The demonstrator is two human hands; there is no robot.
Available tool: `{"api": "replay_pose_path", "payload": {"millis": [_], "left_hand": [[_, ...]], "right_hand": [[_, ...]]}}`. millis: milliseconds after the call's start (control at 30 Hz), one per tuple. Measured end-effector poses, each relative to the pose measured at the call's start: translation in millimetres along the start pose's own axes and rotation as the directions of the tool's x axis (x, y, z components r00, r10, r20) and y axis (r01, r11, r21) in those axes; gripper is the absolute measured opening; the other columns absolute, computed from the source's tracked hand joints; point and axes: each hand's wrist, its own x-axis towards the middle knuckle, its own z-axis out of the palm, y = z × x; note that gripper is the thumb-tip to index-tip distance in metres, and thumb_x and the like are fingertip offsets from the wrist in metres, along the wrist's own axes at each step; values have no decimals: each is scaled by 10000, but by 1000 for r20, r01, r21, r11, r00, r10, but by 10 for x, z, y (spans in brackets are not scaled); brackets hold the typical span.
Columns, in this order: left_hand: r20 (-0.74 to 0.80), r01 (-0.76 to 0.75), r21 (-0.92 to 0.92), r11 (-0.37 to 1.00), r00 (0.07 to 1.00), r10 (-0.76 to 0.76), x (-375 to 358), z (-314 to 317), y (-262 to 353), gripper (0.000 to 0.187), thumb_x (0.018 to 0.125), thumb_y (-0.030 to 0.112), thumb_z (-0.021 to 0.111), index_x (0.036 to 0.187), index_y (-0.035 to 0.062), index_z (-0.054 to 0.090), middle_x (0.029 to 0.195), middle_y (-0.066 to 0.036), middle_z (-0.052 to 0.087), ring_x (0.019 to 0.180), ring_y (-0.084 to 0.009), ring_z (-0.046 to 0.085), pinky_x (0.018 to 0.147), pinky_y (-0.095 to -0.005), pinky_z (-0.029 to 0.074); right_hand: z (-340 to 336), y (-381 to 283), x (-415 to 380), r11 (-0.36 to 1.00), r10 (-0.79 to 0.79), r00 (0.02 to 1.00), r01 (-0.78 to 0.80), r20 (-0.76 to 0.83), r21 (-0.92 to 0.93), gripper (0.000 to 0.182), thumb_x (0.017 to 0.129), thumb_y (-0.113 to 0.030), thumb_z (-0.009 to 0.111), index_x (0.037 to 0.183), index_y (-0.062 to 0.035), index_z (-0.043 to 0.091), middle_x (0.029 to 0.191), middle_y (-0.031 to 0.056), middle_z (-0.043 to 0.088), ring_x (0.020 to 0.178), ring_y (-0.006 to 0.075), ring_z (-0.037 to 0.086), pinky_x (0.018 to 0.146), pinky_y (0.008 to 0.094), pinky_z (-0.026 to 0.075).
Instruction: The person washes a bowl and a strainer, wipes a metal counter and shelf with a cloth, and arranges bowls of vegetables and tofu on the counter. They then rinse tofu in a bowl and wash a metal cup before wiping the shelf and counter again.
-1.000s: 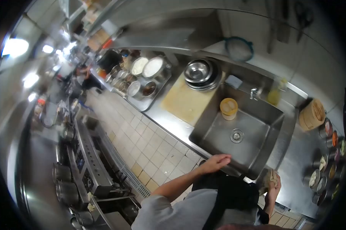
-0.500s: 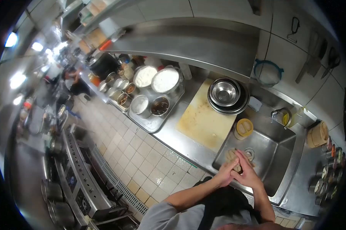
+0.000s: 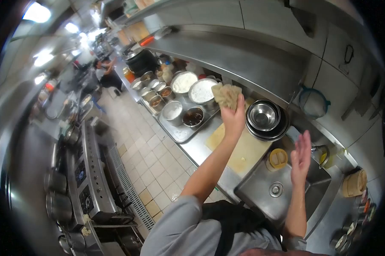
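Observation:
My left hand (image 3: 234, 119) is stretched forward over the counter, its fingers closed on a damp beige cloth (image 3: 227, 94). The cloth is bunched up and hangs just right of a large pot of white powder (image 3: 202, 91). Below it lies a yellowed cutting board (image 3: 246, 154), partly covered by my forearm. My right hand (image 3: 301, 158) is raised above the sink (image 3: 260, 175) with its fingers extended and nothing in it. Close to its left stands a tub with a yellow lid (image 3: 278, 158). Stacked metal bowls (image 3: 264, 116) rest at the board's back corner.
A metal tray (image 3: 182, 135) with pots of white contents and dark sauce (image 3: 193, 117) sits to the left. The faucet (image 3: 320, 150) is behind my right hand. A steel shelf (image 3: 239, 53) overhangs the counter. Across the aisle is a stove (image 3: 94, 175); another person (image 3: 109, 77) stands farther off.
My hands were together around the cloth over the sink. They have parted: the left has carried the cloth forward and left over the counter, while the right has risen and opened.

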Motion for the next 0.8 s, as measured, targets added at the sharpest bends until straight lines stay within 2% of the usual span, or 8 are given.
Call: {"api": "replay_pose_path", "payload": {"millis": [233,300,433,467,533,633,667,800], "left_hand": [[-66,-21,92,996,997,27,678,395,-767,669,1055,271,502,1509,-98,178,1529,-248,285,1423,-331,297,1186,-389,202],[-96,-243,148,959,961,259,738,402,-775,507,1082,248,438,1456,-56,281,1143,-71,511,860,-137,507,797,-252,462],[-26,-96,-2,995,995,96,1157,11,-614,644,1035,190,530,1503,-91,188,1428,-212,407,1306,-288,427,1111,-366,325],[-65,-259,219,941,958,279,1367,-155,-586,723,1004,176,578,1507,-119,151,1536,-278,288,1435,-346,288,1190,-411,198],[-65,-274,321,906,948,310,1882,-571,-652,727,998,171,584,1504,-126,154,1524,-285,307,1431,-361,292,1192,-423,198],[-83,-234,336,912,958,276,2808,-1198,-785,762,973,185,618,1495,-141,169,1505,-332,310,1428,-426,289,1195,-447,212],[-115,-201,206,958,967,228,3123,-1405,-901,810,951,206,651,1486,-162,167,1520,-380,257,1439,-495,246,1206,-474,187],[-170,-130,306,943,967,189,4373,-2344,-1110,668,1004,253,588,1475,-104,278,1332,-256,555,1254,-321,549,1081,-383,409]], "right_hand": [[307,-53,675,959,-271,955,257,-120,-121,701,1003,-257,580,1572,-54,225,1651,118,193,1487,331,262,1190,493,236],[489,-39,862,958,-257,955,232,-145,-167,721,1008,-338,568,1577,-66,220,1646,123,201,1494,330,245,1189,510,224],[811,140,1146,962,-272,916,257,-295,-89,738,1012,-394,527,1570,-26,216,1633,148,217,1488,301,249,1206,458,204],[880,203,1159,961,-273,892,267,-361,-69,727,1028,-420,488,1574,-29,211,1623,150,237,1486,295,252,1210,439,191],[882,380,1130,985,-175,798,150,-577,-91,605,1090,-341,343,1548,37,227,1568,167,333,1444,263,323,1202,414,224],[1033,333,1238,988,-96,593,153,-799,-6,518,1087,-231,402,1511,55,326,1539,195,373,1407,278,378,1182,407,281],[734,470,1156,984,-178,624,92,-761,-154,511,1057,-155,442,1510,52,330,1535,201,378,1405,280,383,1178,405,295],[123,600,971,747,-427,665,-123,-613,-654,544,1014,-186,572,1478,34,395,1486,212,435,1340,307,460,1127,407,379]]}}
